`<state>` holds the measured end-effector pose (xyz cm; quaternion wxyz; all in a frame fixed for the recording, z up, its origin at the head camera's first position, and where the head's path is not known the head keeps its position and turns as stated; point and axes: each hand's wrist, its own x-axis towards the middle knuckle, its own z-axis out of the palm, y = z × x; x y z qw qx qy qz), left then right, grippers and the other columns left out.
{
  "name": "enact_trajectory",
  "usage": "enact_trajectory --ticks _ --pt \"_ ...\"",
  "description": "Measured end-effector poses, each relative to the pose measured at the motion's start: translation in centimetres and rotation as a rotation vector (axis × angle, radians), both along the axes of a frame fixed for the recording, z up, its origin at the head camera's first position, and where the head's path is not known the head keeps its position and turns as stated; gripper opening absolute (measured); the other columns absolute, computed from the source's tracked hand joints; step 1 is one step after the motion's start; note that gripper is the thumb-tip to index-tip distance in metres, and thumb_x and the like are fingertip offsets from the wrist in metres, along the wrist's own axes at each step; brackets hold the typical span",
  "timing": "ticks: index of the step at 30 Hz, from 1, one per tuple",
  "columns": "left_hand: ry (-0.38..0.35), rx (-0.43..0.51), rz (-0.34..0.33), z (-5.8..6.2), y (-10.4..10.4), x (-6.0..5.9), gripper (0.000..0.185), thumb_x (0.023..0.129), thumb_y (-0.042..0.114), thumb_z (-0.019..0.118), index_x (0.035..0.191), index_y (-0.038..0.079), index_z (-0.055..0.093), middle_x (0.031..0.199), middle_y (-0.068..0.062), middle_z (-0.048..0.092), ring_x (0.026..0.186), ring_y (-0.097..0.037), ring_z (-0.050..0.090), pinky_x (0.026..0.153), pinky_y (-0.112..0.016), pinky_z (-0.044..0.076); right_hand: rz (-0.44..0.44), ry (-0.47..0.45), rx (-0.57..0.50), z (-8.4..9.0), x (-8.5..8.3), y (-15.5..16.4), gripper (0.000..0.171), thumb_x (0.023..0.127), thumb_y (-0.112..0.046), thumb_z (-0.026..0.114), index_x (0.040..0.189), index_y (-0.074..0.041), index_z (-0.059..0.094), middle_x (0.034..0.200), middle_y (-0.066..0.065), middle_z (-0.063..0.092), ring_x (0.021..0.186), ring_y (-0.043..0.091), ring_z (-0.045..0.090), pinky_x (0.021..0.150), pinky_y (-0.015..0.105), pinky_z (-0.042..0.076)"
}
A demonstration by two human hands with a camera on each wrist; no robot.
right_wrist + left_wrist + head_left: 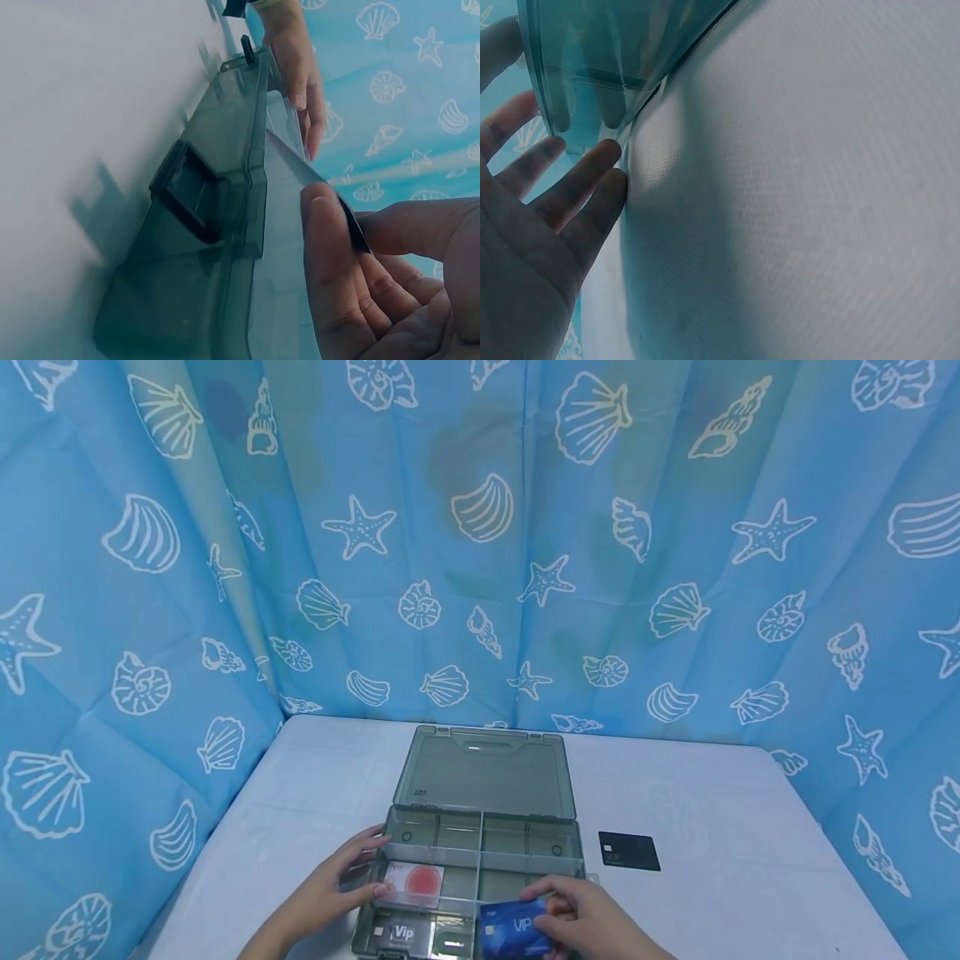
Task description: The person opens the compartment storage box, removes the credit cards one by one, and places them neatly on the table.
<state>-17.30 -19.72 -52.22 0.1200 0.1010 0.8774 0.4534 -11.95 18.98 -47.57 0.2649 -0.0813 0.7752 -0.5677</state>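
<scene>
A see-through grey-green organizer box [480, 877] with dividers lies with its lid [487, 772] folded back. My right hand [577, 914] pinches a blue VIP card [513, 928] between thumb and fingers, over the front right compartment. In the right wrist view the card, seen nearly edge-on, slants down toward the box's inside. Along the box's left side, my left hand [333, 885] touches the wall with spread fingers [592, 169]. A white card with a red circle [415, 881] lies in the middle left compartment, and a dark Vip card [401, 933] in the front left one.
A black VIP card [628, 851] lies on the white-covered table [720, 827], right of the box. Dark latches [187, 187] stick out from the box's front. A blue curtain with shell prints [480, 568] hangs behind and to the sides.
</scene>
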Motion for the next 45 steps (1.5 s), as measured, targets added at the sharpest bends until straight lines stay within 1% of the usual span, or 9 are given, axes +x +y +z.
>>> enact_trajectory --ticks 7,11,15,20,23,28,32,38,45 --pt "-0.005 0.001 -0.004 0.0 0.0 0.0 0.068 0.089 0.042 0.078 0.148 0.020 0.052 0.162 -0.015 0.035 0.138 -0.047 0.045 0.110 -0.067 0.039 -0.014 0.029 -0.018 -0.1 -0.1 0.9 0.029 0.098 -0.015 0.065 0.126 -0.006 0.066 0.091 0.008 0.067 0.081 0.024 0.065 0.063 0.031 0.060" --pt "-0.004 -0.001 -0.006 -0.1 -0.1 -0.1 0.068 0.089 0.043 0.078 0.148 0.020 0.052 0.162 -0.015 0.035 0.138 -0.047 0.046 0.109 -0.067 0.039 -0.040 0.044 -0.024 -0.2 -0.3 1.6 0.029 0.099 -0.015 0.064 0.127 -0.006 0.065 0.096 0.008 0.068 0.086 0.024 0.065 0.065 0.034 0.062" --pt "-0.003 0.006 -0.010 -0.1 -0.1 -0.1 0.068 0.089 0.042 0.078 0.148 0.020 0.052 0.162 -0.016 0.034 0.138 -0.047 0.045 0.110 -0.066 0.039 -0.058 0.072 0.010 -0.3 -0.5 2.5 0.031 0.100 -0.015 0.063 0.129 -0.005 0.063 0.096 0.008 0.067 0.088 0.025 0.065 0.066 0.036 0.062" --pt "-0.009 0.005 -0.001 0.0 0.0 -0.1 0.068 0.089 0.043 0.078 0.148 0.020 0.052 0.162 -0.016 0.035 0.139 -0.046 0.045 0.110 -0.065 0.039 -0.078 0.121 0.072 -0.5 -0.6 3.8 0.030 0.101 -0.013 0.061 0.130 -0.005 0.062 0.098 0.008 0.066 0.081 0.024 0.062 0.060 0.032 0.056" --pt "-0.013 0.000 0.008 0.0 0.0 0.0 0.068 0.089 0.044 0.078 0.148 0.020 0.053 0.162 -0.016 0.035 0.139 -0.046 0.045 0.110 -0.066 0.039 -0.119 0.142 0.088 -0.7 -0.7 4.6 0.030 0.103 -0.013 0.059 0.131 -0.004 0.061 0.102 0.008 0.065 0.077 0.023 0.060 0.055 0.030 0.053" --pt "-0.011 0.005 0.007 0.0 0.0 0.0 0.069 0.089 0.043 0.078 0.148 0.019 0.053 0.162 -0.016 0.035 0.139 -0.046 0.045 0.110 -0.065 0.040 -0.231 0.146 0.142 -0.8 -0.7 5.5 0.029 0.103 -0.013 0.058 0.131 -0.006 0.062 0.103 0.008 0.066 0.076 0.023 0.058 0.056 0.030 0.053" --pt "-0.016 0.007 0.008 -0.1 0.0 0.0 0.069 0.089 0.044 0.078 0.148 0.020 0.052 0.162 -0.016 0.035 0.139 -0.046 0.045 0.110 -0.064 0.040 -0.275 0.149 0.157 -1.0 -0.9 6.4 0.028 0.103 -0.012 0.058 0.131 -0.006 0.062 0.107 0.010 0.066 0.077 0.023 0.057 0.057 0.031 0.053" --pt "-0.025 0.002 0.019 -0.2 0.0 -0.1 0.070 0.088 0.045 0.079 0.148 0.022 0.052 0.162 -0.014 0.034 0.139 -0.045 0.045 0.110 -0.064 0.040 -0.312 0.156 0.191 -1.3 -1.1 8.0 0.028 0.105 -0.011 0.056 0.131 -0.006 0.060 0.097 0.008 0.062 0.076 0.022 0.056 0.056 0.030 0.052" --pt "-0.018 0.012 0.011 -0.3 0.0 -0.1 0.069 0.088 0.044 0.079 0.148 0.021 0.053 0.162 -0.015 0.035 0.138 -0.046 0.046 0.110 -0.064 0.040 -0.442 0.125 0.216 -1.2 -1.5 9.7 0.030 0.103 -0.004 0.053 0.133 -0.007 0.060 0.094 0.009 0.056 0.076 0.022 0.055 0.056 0.032 0.051"
